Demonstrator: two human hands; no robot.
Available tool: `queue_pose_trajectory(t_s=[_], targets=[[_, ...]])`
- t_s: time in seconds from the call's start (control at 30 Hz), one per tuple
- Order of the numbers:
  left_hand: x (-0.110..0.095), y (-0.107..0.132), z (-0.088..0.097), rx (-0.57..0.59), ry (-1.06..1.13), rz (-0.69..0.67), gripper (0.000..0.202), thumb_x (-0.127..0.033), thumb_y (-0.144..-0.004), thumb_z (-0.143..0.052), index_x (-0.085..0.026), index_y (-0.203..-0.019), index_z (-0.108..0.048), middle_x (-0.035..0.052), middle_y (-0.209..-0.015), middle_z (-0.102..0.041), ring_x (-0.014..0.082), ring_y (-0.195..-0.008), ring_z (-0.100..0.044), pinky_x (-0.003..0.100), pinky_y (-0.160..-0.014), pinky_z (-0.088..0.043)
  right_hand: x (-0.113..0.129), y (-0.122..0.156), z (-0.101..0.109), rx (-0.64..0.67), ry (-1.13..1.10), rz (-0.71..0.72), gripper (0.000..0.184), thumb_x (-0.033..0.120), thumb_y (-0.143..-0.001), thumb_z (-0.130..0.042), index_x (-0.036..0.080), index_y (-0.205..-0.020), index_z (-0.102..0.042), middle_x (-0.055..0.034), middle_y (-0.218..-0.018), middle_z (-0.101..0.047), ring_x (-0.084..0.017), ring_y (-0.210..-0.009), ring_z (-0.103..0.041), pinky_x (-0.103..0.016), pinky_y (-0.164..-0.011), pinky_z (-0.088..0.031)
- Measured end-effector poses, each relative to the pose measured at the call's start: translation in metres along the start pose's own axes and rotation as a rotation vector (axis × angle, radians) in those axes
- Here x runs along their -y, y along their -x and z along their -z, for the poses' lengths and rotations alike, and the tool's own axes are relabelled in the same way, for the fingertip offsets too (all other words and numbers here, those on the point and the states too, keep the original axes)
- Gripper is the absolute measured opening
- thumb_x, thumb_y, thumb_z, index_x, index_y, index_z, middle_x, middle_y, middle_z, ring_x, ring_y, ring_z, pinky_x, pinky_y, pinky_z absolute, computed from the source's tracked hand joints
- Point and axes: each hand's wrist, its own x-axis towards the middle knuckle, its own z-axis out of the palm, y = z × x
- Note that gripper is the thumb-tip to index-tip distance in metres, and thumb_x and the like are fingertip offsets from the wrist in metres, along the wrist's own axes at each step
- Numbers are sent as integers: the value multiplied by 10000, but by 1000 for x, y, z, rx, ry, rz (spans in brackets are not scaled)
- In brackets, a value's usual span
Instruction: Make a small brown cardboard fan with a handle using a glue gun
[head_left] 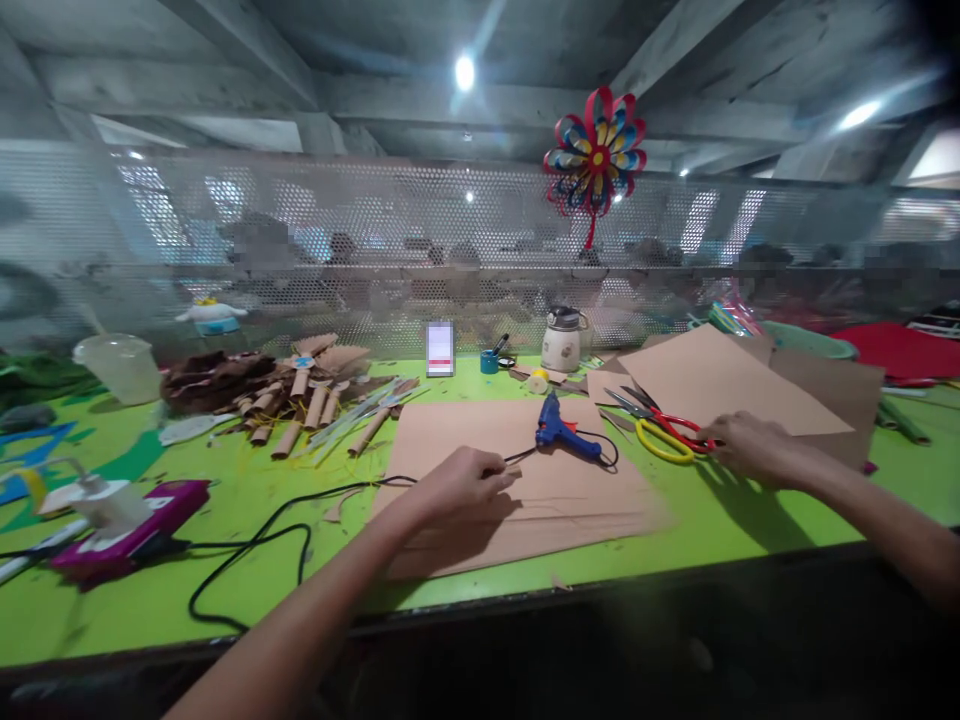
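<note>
My left hand (471, 482) is closed in a pinch over the brown paper sheet (442, 430). A small brown scrap (514, 472) shows at its fingertips. Just beyond that hand, a blue hot glue gun (562, 432) lies on the sheet, its black cord (330, 492) running left beneath my forearm. On the right, my right hand (750, 446) has its fingers closed at the red handle of the scissors (660, 425), which show red and yellow handle loops. The scissor blades point away to the left, slightly apart, near the sheet's right edge.
Rolled brown paper tubes (300, 405) are heaped left. A purple power strip (135, 530) with a white plug sits front left. A phone (440, 348), blue cup (490, 362) and jug (564, 340) stand behind. More brown paper (735, 375) lies right; a paper flower (596, 160) rises behind.
</note>
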Motion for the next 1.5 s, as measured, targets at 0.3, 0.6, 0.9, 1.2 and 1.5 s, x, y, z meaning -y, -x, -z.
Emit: queue_pose_trajectory(t_s=[0.3,0.6,0.9,1.2,1.5], targets=[[2,15,-2,-84,-219,-48,371,-400,-914,-393,-181,-775,-658,47,-784,-571,158,-701,-516,261,-654,-379,160,-15,-28,-117,-483,533,230,290,-877,-494,211,-874,-710,-82,-893,-717,-228,-819,-622,-348,-766,-460],[-3,20,-3,-162,-366,-11,411,-387,-962,-302,-210,-789,-629,49,-841,-531,186,-786,-504,295,-697,-352,135,-51,-49,-359,-823,152,255,411,-808,-580,189,-728,-677,-19,-606,-611,-175,-580,-545,-286,-579,-424],[-3,17,-2,-126,-331,-41,322,-361,-953,-346,-208,-785,-574,50,-891,-527,216,-866,-463,334,-747,-334,32,-81,-25,-688,-837,-236,390,519,-672,-669,188,-534,-517,46,-467,-432,-106,-464,-368,-258,-467,-311],[-2,18,-2,-134,-347,-57,289,-328,-938,-358,-205,-787,-572,57,-898,-532,220,-868,-468,336,-748,-345,0,-100,-22,-699,-834,-360,228,345,-850,-615,132,-768,-604,47,-607,-551,-81,-495,-497,-228,-504,-429],[-5,21,0,-155,-404,-44,171,-277,-900,-405,-188,-851,-543,73,-899,-558,227,-861,-489,349,-750,-371,45,-81,-33,-598,-908,-195,348,493,-626,-713,155,-637,-629,-11,-563,-600,-132,-515,-499,-283,-524,-422]])
